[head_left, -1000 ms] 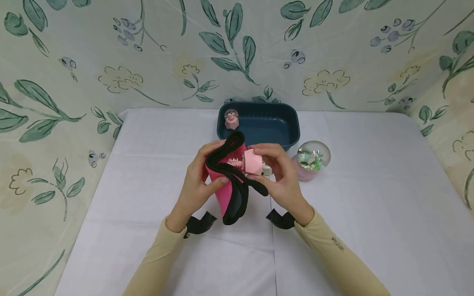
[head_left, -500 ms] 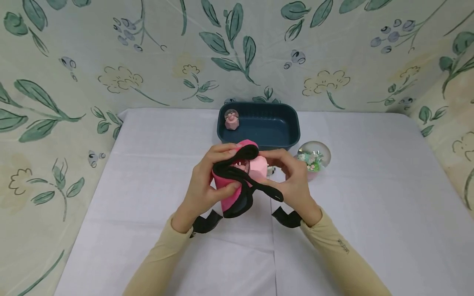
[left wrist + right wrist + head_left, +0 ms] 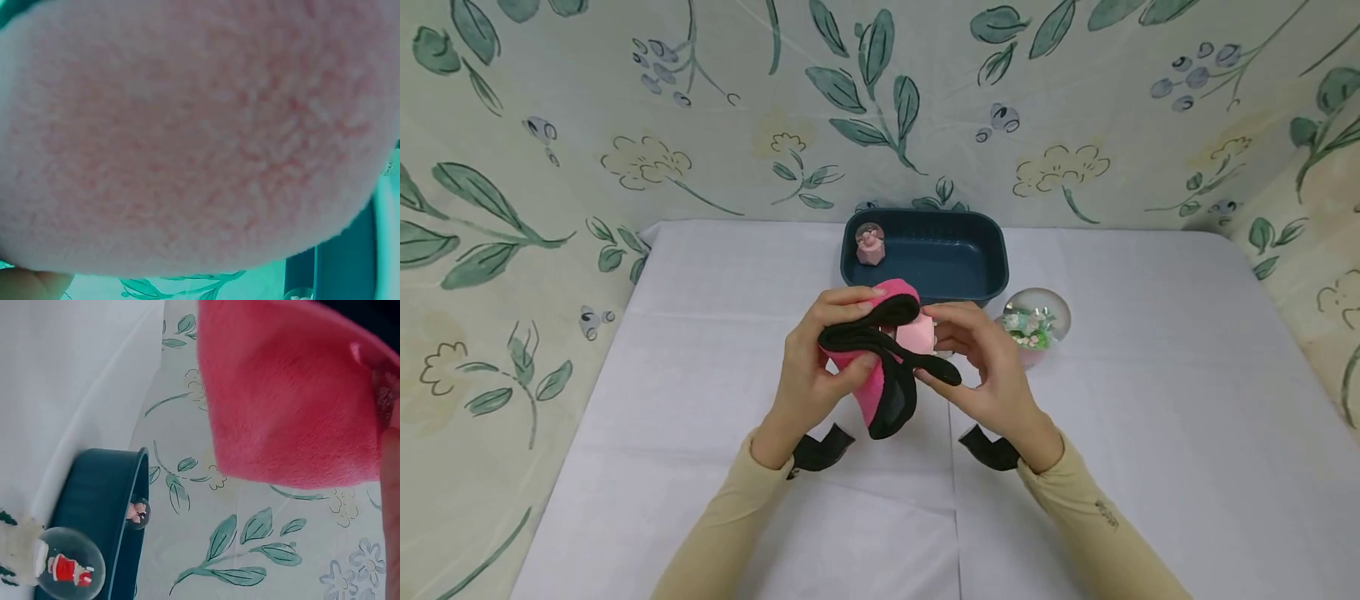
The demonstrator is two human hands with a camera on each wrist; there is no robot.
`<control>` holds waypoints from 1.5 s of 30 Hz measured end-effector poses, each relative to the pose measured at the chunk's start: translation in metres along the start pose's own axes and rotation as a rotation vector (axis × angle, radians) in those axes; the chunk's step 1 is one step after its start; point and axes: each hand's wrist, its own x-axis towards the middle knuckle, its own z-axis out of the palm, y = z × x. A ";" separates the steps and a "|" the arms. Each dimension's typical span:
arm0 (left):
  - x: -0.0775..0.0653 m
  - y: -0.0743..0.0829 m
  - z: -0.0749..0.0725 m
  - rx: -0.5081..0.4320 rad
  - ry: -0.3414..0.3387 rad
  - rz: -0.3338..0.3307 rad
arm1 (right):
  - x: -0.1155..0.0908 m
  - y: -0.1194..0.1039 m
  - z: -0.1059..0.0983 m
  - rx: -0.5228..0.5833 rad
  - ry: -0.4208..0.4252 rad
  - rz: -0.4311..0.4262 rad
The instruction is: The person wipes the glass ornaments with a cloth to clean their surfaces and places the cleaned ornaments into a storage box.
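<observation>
My left hand (image 3: 822,354) grips a folded fuzzy pink cloth with black trim (image 3: 868,387), thumb on the near face, fingers behind. The cloth fills most of the left wrist view. Inside its fold sits a small snow globe with a pink faceted base (image 3: 915,335); the cloth hides its dome in the head view. My right hand (image 3: 992,367) holds that base from the right, index finger at its upper corner and thumb low by the black trim. The right wrist view shows a sliver of the clear dome (image 3: 384,394) at the cloth's edge.
Behind the hands stands a dark blue tray (image 3: 1000,250), with a small pink-based snow globe (image 3: 870,244) in its left end. A larger snow globe (image 3: 1036,321) stands right of the tray. Another globe with a red-and-white figure (image 3: 69,565) shows beside the tray.
Both hands have shifted a little right over the second. The cloth has turned and covers more of the small globe, whose dome was visible earlier. The tray and larger globe stay put.
</observation>
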 end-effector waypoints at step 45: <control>0.004 0.004 0.009 0.016 -0.082 0.116 | -0.006 -0.010 -0.001 0.166 0.078 0.249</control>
